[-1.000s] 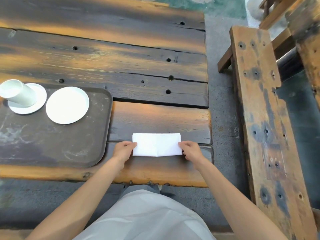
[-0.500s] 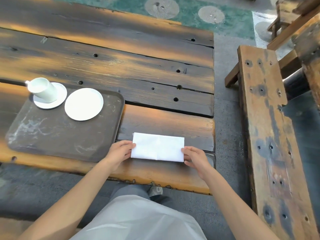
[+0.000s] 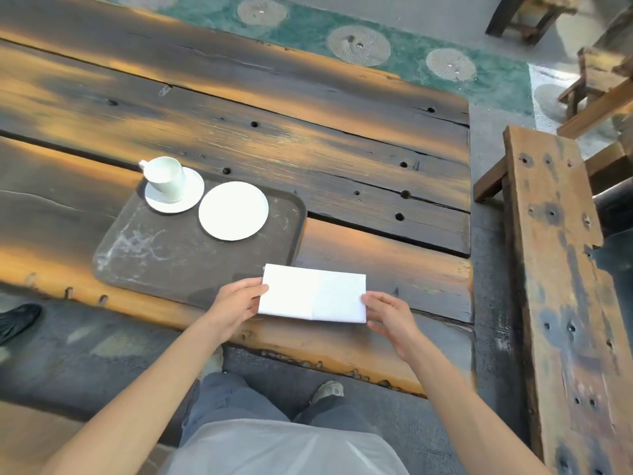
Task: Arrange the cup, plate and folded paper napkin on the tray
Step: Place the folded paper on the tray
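Weathered table planks [image 3: 342, 159] lie under my folded napkin [image 3: 312, 292], just beside the tray [image 3: 191, 258]; left hand [image 3: 236, 303] and right hand [image 3: 390, 315] pinch its short ends, since it looks light and limp.

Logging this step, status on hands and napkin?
Left hand and right hand each pinch an end of the folded napkin. Napkin beside the tray, not on it. Cup and plate already on the tray. Path unobstructed.

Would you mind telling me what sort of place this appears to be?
Probably an outdoor cafe or tea terrace: a rustic plank table, a matching wooden bench on paved ground, and a serving tray holding a cup.
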